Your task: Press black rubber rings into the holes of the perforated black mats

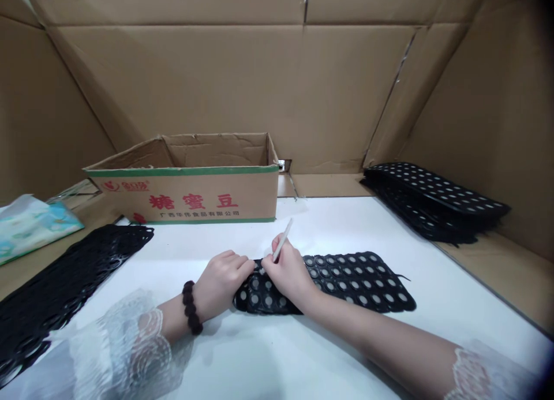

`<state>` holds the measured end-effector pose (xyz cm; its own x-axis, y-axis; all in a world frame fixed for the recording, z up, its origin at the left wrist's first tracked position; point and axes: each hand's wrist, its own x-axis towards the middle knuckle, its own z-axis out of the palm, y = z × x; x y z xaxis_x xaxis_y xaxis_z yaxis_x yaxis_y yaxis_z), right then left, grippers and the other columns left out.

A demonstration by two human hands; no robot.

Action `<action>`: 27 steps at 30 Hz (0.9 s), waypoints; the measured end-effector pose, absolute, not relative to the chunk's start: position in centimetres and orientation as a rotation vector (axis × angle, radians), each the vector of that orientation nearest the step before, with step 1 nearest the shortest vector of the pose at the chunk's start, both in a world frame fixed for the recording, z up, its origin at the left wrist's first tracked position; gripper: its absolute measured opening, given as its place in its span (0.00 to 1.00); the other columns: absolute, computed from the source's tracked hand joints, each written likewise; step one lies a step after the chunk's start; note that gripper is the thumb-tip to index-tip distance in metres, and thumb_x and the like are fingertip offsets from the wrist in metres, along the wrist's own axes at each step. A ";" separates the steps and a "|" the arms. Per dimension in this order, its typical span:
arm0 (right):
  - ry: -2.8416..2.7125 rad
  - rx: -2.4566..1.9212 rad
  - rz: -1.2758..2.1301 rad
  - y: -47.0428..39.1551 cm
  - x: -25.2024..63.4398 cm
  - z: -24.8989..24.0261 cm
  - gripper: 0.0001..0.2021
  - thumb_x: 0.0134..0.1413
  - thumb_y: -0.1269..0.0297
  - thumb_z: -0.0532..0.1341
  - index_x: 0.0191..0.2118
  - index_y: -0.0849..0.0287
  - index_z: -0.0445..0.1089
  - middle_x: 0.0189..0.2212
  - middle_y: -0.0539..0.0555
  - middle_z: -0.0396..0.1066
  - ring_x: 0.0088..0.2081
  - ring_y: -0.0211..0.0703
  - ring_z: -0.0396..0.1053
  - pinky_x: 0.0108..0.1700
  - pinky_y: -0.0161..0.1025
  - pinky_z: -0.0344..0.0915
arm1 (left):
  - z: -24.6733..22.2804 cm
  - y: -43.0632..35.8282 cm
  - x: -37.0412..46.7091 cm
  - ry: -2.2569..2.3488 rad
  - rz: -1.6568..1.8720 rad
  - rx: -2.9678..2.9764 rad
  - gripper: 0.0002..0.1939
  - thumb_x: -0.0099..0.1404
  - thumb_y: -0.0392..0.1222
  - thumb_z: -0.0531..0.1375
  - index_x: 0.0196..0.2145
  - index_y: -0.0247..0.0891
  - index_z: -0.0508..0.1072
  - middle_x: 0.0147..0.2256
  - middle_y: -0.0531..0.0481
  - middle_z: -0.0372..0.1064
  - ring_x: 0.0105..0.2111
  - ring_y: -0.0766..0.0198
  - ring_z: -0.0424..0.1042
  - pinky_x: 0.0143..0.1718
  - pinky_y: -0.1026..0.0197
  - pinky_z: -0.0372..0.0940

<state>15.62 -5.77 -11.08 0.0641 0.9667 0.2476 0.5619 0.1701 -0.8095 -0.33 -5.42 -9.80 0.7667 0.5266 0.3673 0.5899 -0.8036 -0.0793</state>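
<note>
A black rectangular mat with rows of pale round discs lies flat on the white table before me. My left hand rests at its upper left corner, fingers curled and pressed onto the edge; a dark beaded band circles the wrist. Between the fingers of my right hand is a slim white stick, held like a pen and tilted with its upper end to the right. Its lower tip is hidden behind the fingers, over the left part of the mat. Both hands cover some of the discs.
An open cardboard box with red lettering stands behind my left hand. Black sheets with ring-shaped cutouts lie on the left, near a tissue pack. Similar dotted black mats are stacked at the right. Cardboard walls enclose the table.
</note>
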 end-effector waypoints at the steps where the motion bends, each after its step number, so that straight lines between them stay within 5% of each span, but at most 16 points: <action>1: -1.629 -1.499 0.597 -5.8 15.6 -11.0 0.05 0.40 0.70 0.50 0.27 0.57 0.51 0.18 0.45 0.52 0.20 0.35 0.53 0.25 0.32 0.49 | -9.8 -5.5 -0.3 -0.892 -0.491 -2.753 0.09 0.57 0.29 0.46 0.25 0.36 0.62 0.22 0.49 0.64 0.23 0.63 0.61 0.27 0.61 0.58; 14: -1.805 -1.349 0.652 -6.1 16.1 -10.6 0.03 0.45 0.70 0.50 0.28 0.57 0.52 0.19 0.44 0.53 0.21 0.33 0.51 0.26 0.31 0.49 | -9.5 -5.8 -0.1 -1.168 -0.451 -2.754 0.08 0.47 0.30 0.51 0.28 0.37 0.61 0.26 0.50 0.66 0.26 0.61 0.63 0.29 0.60 0.59; 21: -2.022 -1.043 1.010 -6.2 18.7 -8.9 0.04 0.48 0.63 0.54 0.29 0.57 0.58 0.19 0.44 0.58 0.21 0.32 0.56 0.24 0.30 0.53 | -6.2 -5.0 -2.2 -1.139 -0.264 -3.227 0.14 0.52 0.27 0.49 0.36 0.39 0.65 0.34 0.51 0.66 0.34 0.65 0.66 0.35 0.64 0.62; 27: -2.160 -1.158 0.983 -5.9 19.9 -8.5 0.06 0.49 0.63 0.54 0.33 0.58 0.62 0.24 0.47 0.66 0.25 0.34 0.61 0.26 0.31 0.55 | -7.6 -4.8 -1.5 -1.446 -0.552 -2.994 0.12 0.62 0.35 0.45 0.40 0.37 0.65 0.38 0.46 0.64 0.40 0.60 0.63 0.43 0.56 0.60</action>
